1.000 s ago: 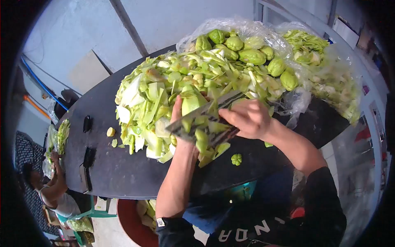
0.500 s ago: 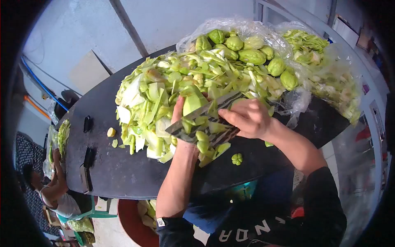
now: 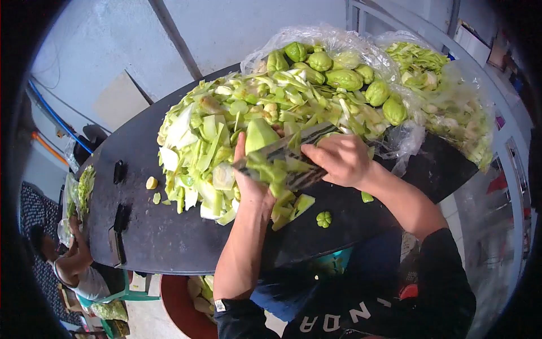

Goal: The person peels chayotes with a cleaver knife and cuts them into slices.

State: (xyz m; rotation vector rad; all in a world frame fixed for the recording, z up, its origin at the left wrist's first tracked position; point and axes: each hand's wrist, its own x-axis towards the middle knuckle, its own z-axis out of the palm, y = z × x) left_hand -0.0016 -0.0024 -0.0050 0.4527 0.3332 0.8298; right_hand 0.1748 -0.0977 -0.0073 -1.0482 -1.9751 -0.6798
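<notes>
My left hand (image 3: 252, 186) is wrapped round a peeled pale-green chayote (image 3: 260, 134) above the near side of a heap of cut chayote (image 3: 220, 121). A broad-bladed knife (image 3: 310, 166) is gripped in my right hand (image 3: 341, 161), its handle hidden by the fingers. The wide blade slants across in front of the chayote, its tip near my left palm. Chayote slices (image 3: 274, 174) show at the blade, partly blurred; I cannot tell which are reflections. Below the blade, cut pieces (image 3: 294, 210) lie on the dark table (image 3: 175, 237).
Whole chayotes (image 3: 343, 79) lie in clear plastic at the back. A plastic bag (image 3: 460, 121) of slices stands at the right. Two black objects (image 3: 119, 217) rest on the left. Another person (image 3: 84, 271) works at far left. A red tub (image 3: 178, 305) stands below.
The knife blade has shifted slightly, and the slices at it have slid down and blurred. Both hands keep their hold, with my left thumb a little further left on the chayote.
</notes>
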